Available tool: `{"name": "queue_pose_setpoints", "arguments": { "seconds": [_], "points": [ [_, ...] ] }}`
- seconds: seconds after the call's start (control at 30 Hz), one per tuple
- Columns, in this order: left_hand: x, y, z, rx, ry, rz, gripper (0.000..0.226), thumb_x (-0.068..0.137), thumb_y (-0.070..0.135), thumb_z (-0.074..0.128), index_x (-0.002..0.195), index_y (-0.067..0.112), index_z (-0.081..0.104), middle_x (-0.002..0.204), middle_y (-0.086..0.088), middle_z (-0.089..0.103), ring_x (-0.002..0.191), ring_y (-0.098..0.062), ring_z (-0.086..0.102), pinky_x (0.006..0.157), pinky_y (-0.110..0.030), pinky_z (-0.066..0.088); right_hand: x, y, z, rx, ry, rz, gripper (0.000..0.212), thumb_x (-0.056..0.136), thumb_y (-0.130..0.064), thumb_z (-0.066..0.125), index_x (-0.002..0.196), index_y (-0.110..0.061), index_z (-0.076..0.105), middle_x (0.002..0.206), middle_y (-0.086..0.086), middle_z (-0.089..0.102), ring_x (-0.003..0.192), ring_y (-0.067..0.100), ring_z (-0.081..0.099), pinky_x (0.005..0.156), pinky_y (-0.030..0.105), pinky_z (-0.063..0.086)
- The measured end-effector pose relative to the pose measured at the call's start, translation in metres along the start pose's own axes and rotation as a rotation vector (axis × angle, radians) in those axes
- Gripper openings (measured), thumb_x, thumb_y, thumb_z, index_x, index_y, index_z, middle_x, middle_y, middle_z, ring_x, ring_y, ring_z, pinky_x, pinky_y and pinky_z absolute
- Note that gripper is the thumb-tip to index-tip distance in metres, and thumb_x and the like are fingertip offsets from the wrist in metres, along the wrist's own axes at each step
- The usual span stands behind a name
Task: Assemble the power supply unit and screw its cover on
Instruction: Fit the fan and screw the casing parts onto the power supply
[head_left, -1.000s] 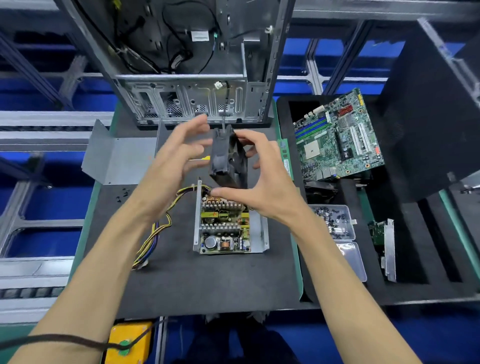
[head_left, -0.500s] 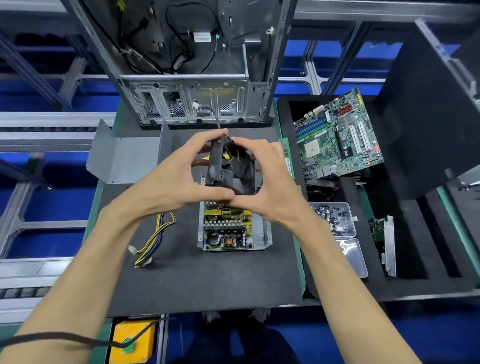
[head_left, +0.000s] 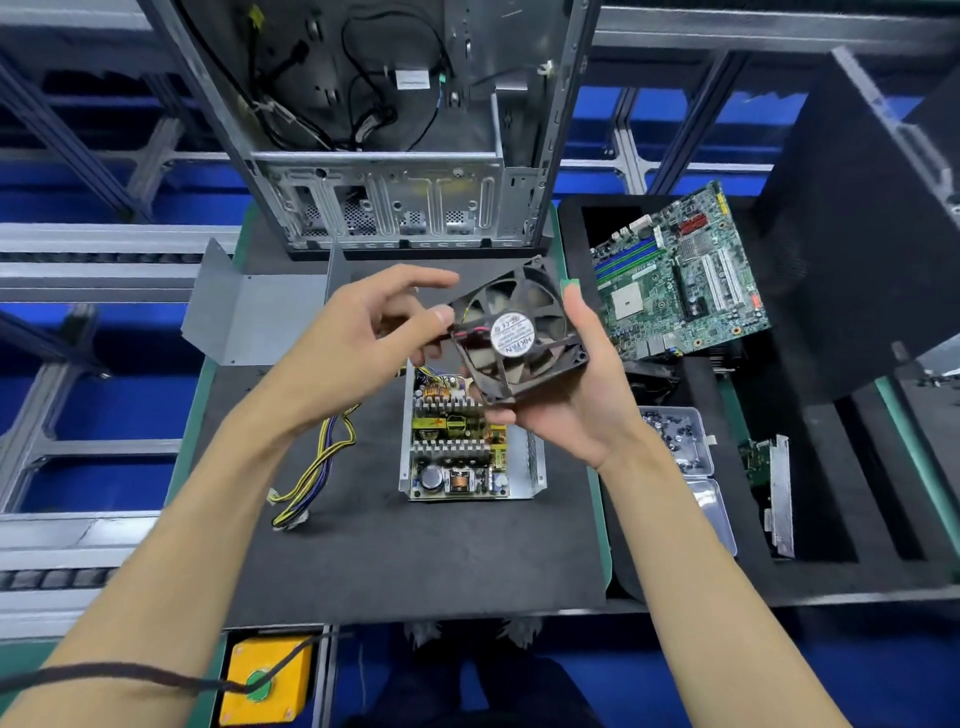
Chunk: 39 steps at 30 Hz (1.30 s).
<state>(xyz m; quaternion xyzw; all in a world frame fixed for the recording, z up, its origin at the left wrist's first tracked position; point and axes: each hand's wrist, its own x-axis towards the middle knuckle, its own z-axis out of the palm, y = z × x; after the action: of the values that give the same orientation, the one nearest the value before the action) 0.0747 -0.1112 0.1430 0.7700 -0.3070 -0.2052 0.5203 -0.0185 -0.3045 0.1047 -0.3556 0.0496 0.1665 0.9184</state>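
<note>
A: Where is the fan (head_left: 519, 338) now?
B: Up above the open power box (head_left: 470, 447). It has turned flat, sticker facing up.
A: Who has it?
B: The right hand (head_left: 566, 395) cups it. The left hand (head_left: 374, 332) pinches its edge. It looks ready to go in.

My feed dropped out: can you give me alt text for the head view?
Both hands hold a black fan above an open power supply on a dark mat: right hand grips it, left hand pinches its edge. A computer case stands behind.
</note>
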Motion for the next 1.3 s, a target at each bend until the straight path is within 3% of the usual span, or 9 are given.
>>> {"name": "queue_pose_setpoints", "arguments": {
  "seconds": [0.17, 0.27, 0.37, 0.5, 0.63, 0.73, 0.87, 1.03, 1.3],
  "points": [
    [-0.006, 0.015, -0.006, 0.1, -0.137, 0.038, 0.053, 0.08, 0.053, 0.074, 0.129, 0.04, 0.061, 0.085, 0.005, 0.068, 0.086, -0.009, 0.064, 0.087, -0.012, 0.042, -0.002, 0.003, -0.017, 0.05, -0.165, 0.132, 0.08, 0.084, -0.072, 0.058, 0.135, -0.009, 0.061, 0.114, 0.017, 0.069, 0.088, 0.031, 0.059, 0.062, 0.037, 0.02],
    [-0.007, 0.023, 0.0, 0.094, -0.084, 0.021, 0.037, 0.081, 0.046, 0.08, 0.115, 0.033, 0.07, 0.09, 0.005, 0.068, 0.084, -0.015, 0.067, 0.085, -0.024, 0.054, -0.001, 0.004, -0.023, 0.073, -0.196, 0.133, 0.077, 0.087, -0.072, 0.054, 0.133, -0.012, 0.065, 0.116, 0.015, 0.07, 0.094, 0.032, 0.062, 0.068, 0.037, 0.029],
    [-0.003, 0.024, 0.001, 0.053, 0.021, -0.049, 0.021, 0.081, 0.022, 0.082, 0.099, 0.021, 0.071, 0.086, 0.004, 0.067, 0.066, -0.024, 0.068, 0.073, -0.037, 0.058, 0.002, 0.004, -0.024, -0.007, 0.005, 0.126, 0.076, 0.089, -0.068, 0.056, 0.138, -0.011, 0.061, 0.125, 0.021, 0.068, 0.097, 0.037, 0.066, 0.07, 0.035, 0.048],
    [-0.002, 0.024, 0.007, 0.086, 0.099, -0.09, 0.025, 0.078, 0.023, 0.085, 0.09, 0.02, 0.064, 0.085, 0.0, 0.061, 0.06, -0.017, 0.069, 0.062, -0.022, 0.052, 0.009, 0.008, -0.02, -0.288, 0.333, -0.05, 0.05, 0.102, -0.046, 0.051, 0.134, -0.009, 0.06, 0.12, 0.016, 0.073, 0.101, 0.029, 0.072, 0.077, 0.039, 0.059],
    [-0.005, 0.032, 0.014, -0.049, -0.108, -0.027, 0.048, 0.07, 0.041, 0.089, 0.108, 0.025, 0.063, 0.092, 0.009, 0.062, 0.082, -0.014, 0.065, 0.083, -0.033, 0.057, 0.014, 0.007, -0.015, -0.403, 0.383, -0.109, 0.041, 0.107, -0.034, 0.044, 0.127, -0.004, 0.063, 0.118, 0.018, 0.072, 0.103, 0.033, 0.069, 0.083, 0.046, 0.057],
    [-0.001, 0.031, 0.016, 0.051, -0.04, 0.028, 0.067, 0.066, 0.051, 0.081, 0.127, 0.033, 0.058, 0.114, 0.012, 0.058, 0.101, -0.009, 0.064, 0.093, -0.039, 0.057, 0.015, 0.005, -0.01, -0.422, 0.4, -0.123, 0.036, 0.107, -0.03, 0.043, 0.123, -0.004, 0.062, 0.108, 0.014, 0.073, 0.093, 0.026, 0.067, 0.077, 0.04, 0.054],
    [0.005, 0.026, 0.02, 0.082, -0.04, 0.032, 0.077, 0.068, 0.056, 0.076, 0.139, 0.037, 0.053, 0.131, 0.017, 0.053, 0.113, 0.0, 0.058, 0.095, -0.039, 0.056, 0.015, 0.005, -0.011, -0.456, 0.43, -0.202, 0.034, 0.11, -0.027, 0.04, 0.126, -0.007, 0.062, 0.12, 0.018, 0.071, 0.107, 0.029, 0.069, 0.089, 0.045, 0.055],
    [0.008, 0.018, 0.023, 0.148, -0.019, 0.072, 0.06, 0.074, 0.044, 0.081, 0.129, 0.035, 0.058, 0.13, 0.021, 0.057, 0.123, 0.004, 0.053, 0.098, -0.031, 0.053, 0.016, 0.005, -0.011, -0.565, 0.462, -0.214, 0.031, 0.109, -0.025, 0.04, 0.104, -0.024, 0.071, 0.1, 0.0, 0.076, 0.086, 0.007, 0.07, 0.061, 0.02, 0.054],
    [0.002, -0.014, 0.014, 0.109, 0.067, 0.023, 0.061, 0.065, 0.052, 0.081, 0.111, 0.032, 0.047, 0.115, 0.021, 0.054, 0.109, -0.002, 0.057, 0.094, -0.024, 0.051, 0.013, 0.008, -0.036, -1.045, 0.752, -0.352, 0.018, 0.104, -0.027, 0.053, 0.109, -0.03, 0.07, 0.094, -0.013, 0.067, 0.081, 0.002, 0.06, 0.073, 0.027, 0.051]
  ]
}}
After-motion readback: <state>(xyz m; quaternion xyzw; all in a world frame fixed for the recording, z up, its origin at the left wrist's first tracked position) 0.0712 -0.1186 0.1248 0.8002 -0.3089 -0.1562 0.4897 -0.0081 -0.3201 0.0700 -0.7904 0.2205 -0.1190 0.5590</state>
